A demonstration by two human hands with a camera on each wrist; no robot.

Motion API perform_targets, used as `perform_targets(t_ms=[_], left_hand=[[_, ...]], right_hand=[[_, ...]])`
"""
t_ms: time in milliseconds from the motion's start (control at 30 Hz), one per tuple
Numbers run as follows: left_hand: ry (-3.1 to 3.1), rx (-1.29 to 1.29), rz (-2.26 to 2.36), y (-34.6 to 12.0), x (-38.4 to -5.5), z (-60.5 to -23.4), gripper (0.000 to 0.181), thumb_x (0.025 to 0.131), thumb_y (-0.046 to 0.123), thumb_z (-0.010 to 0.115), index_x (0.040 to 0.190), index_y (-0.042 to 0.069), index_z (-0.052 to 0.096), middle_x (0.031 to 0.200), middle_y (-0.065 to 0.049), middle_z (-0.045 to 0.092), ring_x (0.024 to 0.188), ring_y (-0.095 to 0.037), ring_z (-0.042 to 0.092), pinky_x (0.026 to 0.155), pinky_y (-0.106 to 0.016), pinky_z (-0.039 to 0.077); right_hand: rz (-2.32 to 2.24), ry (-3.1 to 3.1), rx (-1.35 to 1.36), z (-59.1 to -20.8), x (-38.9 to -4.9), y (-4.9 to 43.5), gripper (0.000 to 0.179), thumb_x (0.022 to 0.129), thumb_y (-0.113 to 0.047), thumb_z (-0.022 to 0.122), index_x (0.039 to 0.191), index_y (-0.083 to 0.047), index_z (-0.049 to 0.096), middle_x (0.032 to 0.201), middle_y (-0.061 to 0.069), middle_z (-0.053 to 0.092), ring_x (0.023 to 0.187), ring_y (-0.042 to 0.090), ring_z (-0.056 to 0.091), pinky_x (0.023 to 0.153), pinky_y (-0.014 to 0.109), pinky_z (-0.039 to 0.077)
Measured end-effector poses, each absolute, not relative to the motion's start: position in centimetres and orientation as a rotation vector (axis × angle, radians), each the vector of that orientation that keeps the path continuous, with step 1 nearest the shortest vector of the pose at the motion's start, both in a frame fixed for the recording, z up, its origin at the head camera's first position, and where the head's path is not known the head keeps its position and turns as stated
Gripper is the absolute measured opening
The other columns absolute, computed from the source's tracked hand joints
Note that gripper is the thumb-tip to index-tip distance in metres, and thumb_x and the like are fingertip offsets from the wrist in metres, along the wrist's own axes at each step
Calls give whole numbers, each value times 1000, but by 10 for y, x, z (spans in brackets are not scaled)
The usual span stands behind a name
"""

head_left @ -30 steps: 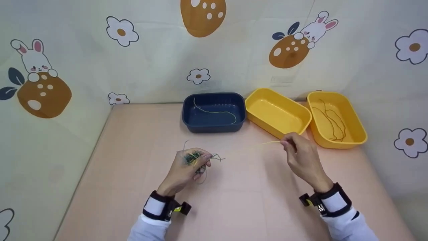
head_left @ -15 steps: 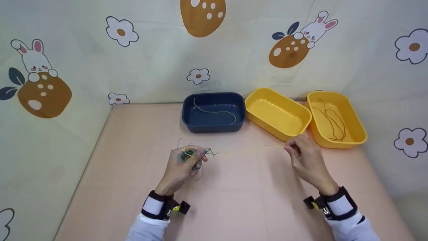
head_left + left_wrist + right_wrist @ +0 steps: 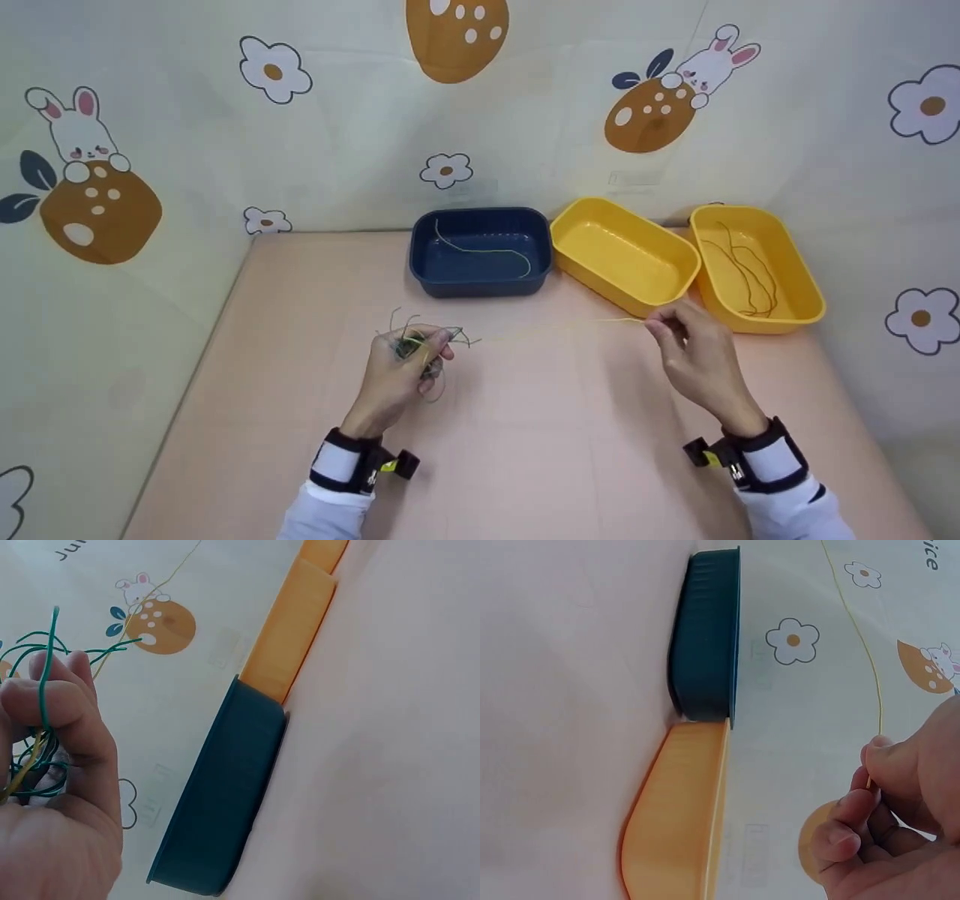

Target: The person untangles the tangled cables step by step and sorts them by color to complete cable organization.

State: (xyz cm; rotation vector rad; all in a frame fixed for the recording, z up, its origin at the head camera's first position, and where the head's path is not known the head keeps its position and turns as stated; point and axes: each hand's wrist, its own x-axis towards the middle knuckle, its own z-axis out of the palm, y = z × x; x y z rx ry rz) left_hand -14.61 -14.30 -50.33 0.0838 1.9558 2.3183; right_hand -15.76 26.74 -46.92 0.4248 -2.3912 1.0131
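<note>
My left hand (image 3: 397,379) grips a tangled bunch of green and yellow strings (image 3: 46,667), with loose ends sticking out past the thumb and fingertips. Off to the right, my right hand (image 3: 697,356) pinches one yellow string (image 3: 876,682) between thumb and index finger. That string stretches across the gap toward the bunch in the left hand; in the head view its middle is too faint to follow. Both hands are raised above the table, in front of the boxes.
A dark blue box (image 3: 480,288) at the back holds one yellowish string. Beside it stands a yellow box (image 3: 600,289), set at an angle. Another yellow box (image 3: 765,325) at the right holds several thin strings. A printed cloth wall (image 3: 360,135) rises behind the pink table (image 3: 517,457).
My left hand has moved left with the bunch, and my right hand slightly right. The hands are farther apart, with more of the yellow string drawn out between them.
</note>
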Motion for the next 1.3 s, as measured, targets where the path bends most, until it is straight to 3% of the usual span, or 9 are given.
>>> perform_targets(t_ms=[200, 400, 600, 800, 1133, 1300], left_hand=[[1956, 10, 2327, -148, -146, -506, 22, 113, 15, 71, 120, -5, 75, 92, -6, 76, 56, -9, 56, 47, -19, 42], [1966, -42, 2299, -153, -144, -510, 29, 112, 13, 71, 126, -12, 72, 92, -7, 77, 58, -8, 59, 47, -18, 44], [1974, -50, 2288, -155, -141, -515, 25, 112, 15, 72, 122, -8, 74, 93, -8, 77, 54, -10, 58, 47, -19, 43], [1970, -54, 2273, -155, -139, -518, 33, 112, 15, 72, 126, -14, 70, 93, -7, 77, 55, -9, 57, 47, -18, 42], [1959, -58, 2255, -152, -136, -520, 30, 112, 15, 71, 125, -13, 71, 94, -7, 77, 55, -9, 57, 47, -18, 42], [1957, -28, 2250, -150, -136, -521, 29, 112, 18, 73, 122, -9, 73, 94, -6, 77, 54, -9, 57, 47, -19, 43]], right_hand=[[1044, -2350, 387, -467, -160, 271, 10, 100, 10, 77, 96, 1, 75, 88, 8, 72, 76, 4, 52, 69, 10, 40], [1136, -2296, 333, -465, -164, 270, 7, 101, 10, 77, 100, 3, 76, 90, 13, 73, 77, 1, 55, 71, 7, 45], [1349, -2235, 263, -461, -175, 257, 4, 104, 9, 74, 107, 10, 75, 94, 19, 74, 81, 2, 63, 75, 8, 53], [1533, -2201, 140, -456, -196, 234, 10, 109, 1, 71, 111, 10, 75, 96, 16, 70, 81, 8, 63, 76, 13, 56], [1445, -2382, 87, -461, -247, 182, 16, 113, -10, 70, 117, 5, 75, 109, 21, 76, 92, 24, 64, 79, 13, 51], [1398, -2467, 118, -468, -267, 157, 15, 111, -10, 71, 113, 4, 77, 106, 22, 79, 91, 27, 70, 74, 15, 50]])
